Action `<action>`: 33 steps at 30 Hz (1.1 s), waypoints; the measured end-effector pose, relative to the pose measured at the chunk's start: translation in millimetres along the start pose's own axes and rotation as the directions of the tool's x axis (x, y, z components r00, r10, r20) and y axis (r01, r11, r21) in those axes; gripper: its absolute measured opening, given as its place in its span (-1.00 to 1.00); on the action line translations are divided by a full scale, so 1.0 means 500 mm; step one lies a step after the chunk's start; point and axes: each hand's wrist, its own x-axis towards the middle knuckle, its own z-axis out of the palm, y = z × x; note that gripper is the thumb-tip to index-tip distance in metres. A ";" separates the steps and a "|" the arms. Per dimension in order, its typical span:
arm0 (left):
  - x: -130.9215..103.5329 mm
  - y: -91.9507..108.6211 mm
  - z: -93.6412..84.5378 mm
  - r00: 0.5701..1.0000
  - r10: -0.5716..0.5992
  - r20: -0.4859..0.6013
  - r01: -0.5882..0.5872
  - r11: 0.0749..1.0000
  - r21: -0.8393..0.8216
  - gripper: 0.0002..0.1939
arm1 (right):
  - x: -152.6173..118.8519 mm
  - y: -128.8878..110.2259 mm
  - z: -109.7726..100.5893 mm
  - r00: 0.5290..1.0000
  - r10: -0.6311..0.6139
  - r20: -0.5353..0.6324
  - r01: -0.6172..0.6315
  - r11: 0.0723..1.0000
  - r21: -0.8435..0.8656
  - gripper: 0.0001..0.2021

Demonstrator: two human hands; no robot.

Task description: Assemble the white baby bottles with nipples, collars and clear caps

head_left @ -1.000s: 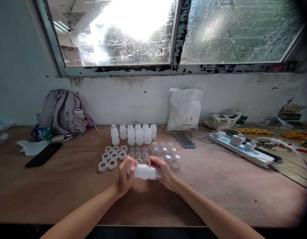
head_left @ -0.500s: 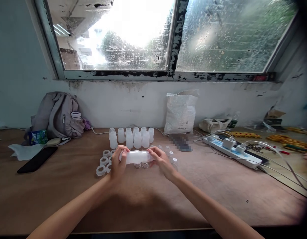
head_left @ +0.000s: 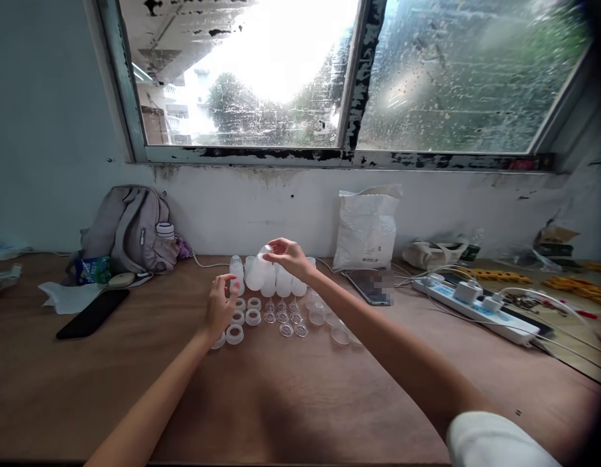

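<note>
My right hand (head_left: 288,257) pinches the top of a frosted white plastic bottle (head_left: 255,274), which tilts over the back rows. Beneath my right wrist, more frosted bottles (head_left: 283,282) stand close together. My left hand (head_left: 221,303) is empty, its thumb and fingers apart, just in front of a bottle with a clear domed cap (head_left: 236,266). White screw rings (head_left: 235,334) lie by my left hand, some partly hidden by it. Small clear nipple-shaped pieces (head_left: 282,316) form rows in the middle. Clear cups (head_left: 317,316) lie partly under my right forearm.
A black phone (head_left: 93,314), wipes packet (head_left: 92,269) and grey backpack (head_left: 130,227) are at the left. Behind, a white plastic bag (head_left: 367,228) stands near another phone (head_left: 370,287). A power strip with cords (head_left: 476,310) lies to the right.
Both hands held a bottle sideways in front; now the left hand has let go and is open. My right hand has moved up and back to the bottle rows with a bottle. The view has shifted slightly.
</note>
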 end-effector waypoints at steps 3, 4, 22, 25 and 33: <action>0.002 -0.029 -0.024 1.000 0.014 -0.007 -0.013 0.997 0.077 -0.80 | 0.044 0.003 0.031 0.994 0.033 0.102 -0.012 0.979 -0.202 -0.70; 0.002 -0.040 -0.030 0.999 0.043 0.019 -0.045 0.992 0.117 -0.80 | 0.054 0.005 0.041 0.990 0.049 0.129 -0.012 0.962 -0.273 -0.70; 0.002 -0.062 -0.073 0.716 -0.140 0.684 -0.151 0.926 0.347 -0.85 | 0.090 0.069 0.119 0.956 0.223 0.191 -0.041 0.746 -0.664 -0.69; 0.004 -0.059 -0.077 0.693 -0.173 0.699 -0.150 0.915 0.375 -0.80 | 0.088 0.066 0.114 0.953 0.225 0.204 -0.029 0.737 -0.675 -0.70; 0.001 -0.059 -0.074 0.682 -0.168 0.712 -0.155 0.918 0.365 -0.75 | 0.076 0.059 0.107 0.951 0.194 0.239 0.015 0.745 -0.667 -0.67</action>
